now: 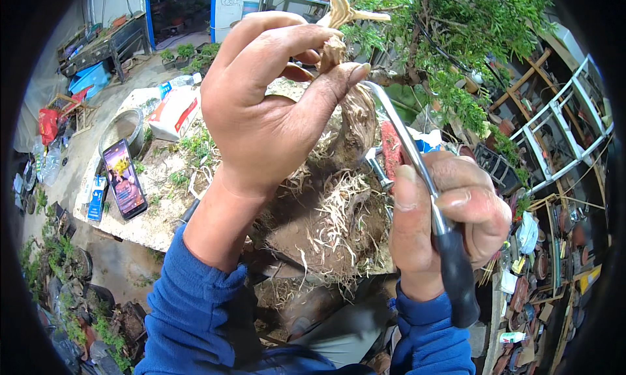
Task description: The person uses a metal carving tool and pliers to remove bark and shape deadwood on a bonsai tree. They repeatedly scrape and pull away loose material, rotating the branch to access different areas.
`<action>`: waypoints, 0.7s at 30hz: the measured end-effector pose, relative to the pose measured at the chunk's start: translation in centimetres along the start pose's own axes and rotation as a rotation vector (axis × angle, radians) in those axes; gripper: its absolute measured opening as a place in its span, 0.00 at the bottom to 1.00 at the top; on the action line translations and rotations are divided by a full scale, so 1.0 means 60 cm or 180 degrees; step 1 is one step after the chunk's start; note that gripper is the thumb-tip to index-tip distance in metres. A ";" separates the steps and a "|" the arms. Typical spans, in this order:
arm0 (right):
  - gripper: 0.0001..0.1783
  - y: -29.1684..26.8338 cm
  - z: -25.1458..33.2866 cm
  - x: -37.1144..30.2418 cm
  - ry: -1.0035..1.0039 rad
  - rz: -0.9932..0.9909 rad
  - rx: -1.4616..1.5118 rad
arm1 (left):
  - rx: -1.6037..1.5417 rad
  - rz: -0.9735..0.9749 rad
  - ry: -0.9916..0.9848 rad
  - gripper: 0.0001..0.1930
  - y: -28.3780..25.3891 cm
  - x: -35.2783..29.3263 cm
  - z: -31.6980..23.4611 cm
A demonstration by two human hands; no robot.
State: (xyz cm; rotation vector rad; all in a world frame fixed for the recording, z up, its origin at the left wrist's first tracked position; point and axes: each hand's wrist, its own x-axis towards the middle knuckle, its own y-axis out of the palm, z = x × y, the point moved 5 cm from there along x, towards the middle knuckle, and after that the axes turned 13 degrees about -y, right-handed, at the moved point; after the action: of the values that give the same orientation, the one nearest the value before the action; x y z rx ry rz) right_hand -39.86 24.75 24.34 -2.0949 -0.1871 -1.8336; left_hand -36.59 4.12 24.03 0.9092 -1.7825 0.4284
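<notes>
My left hand (257, 114) is raised in the middle, its fingers and thumb closed around a pale, stripped wood stub on a bonsai trunk (358, 117). A bare forked piece of deadwood (339, 10) rises above those fingers. In my right hand (479, 209) is a hooked carving tool (411, 143) with a bent steel shaft and a black handle. Its curved tip reaches the trunk just beside my left thumb; whether it touches the wood I cannot tell. Pale stringy wood shavings (342, 212) lie heaped on the dark soil below. Green foliage (502, 23) hangs at the upper right.
On the table at left are a lit phone (124, 179), a small blue box (96, 199), a white and red carton (175, 114) and a round bowl (134, 124). Behind the trunk shows a metal tool (378, 169). A white metal ladder (561, 127) leans at far right.
</notes>
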 end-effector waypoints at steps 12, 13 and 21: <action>0.19 0.068 -0.001 0.029 -0.0658 0.1219 -0.0894 | -0.0122 0.0214 -0.0377 0.11 -0.007 0.026 -0.011; 0.20 0.070 0.000 0.028 -0.0727 0.1129 -0.0958 | -0.0048 0.0202 -0.0281 0.11 -0.008 0.028 -0.016; 0.22 0.081 -0.004 0.025 -0.0971 0.0991 -0.1066 | 0.0249 0.0046 -0.0282 0.09 -0.011 0.034 -0.032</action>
State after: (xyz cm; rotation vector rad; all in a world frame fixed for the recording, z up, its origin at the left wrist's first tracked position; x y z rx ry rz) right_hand -38.29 19.98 25.01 -2.4562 0.3785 -1.4350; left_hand -35.22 4.21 26.57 0.9838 -1.8648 0.4766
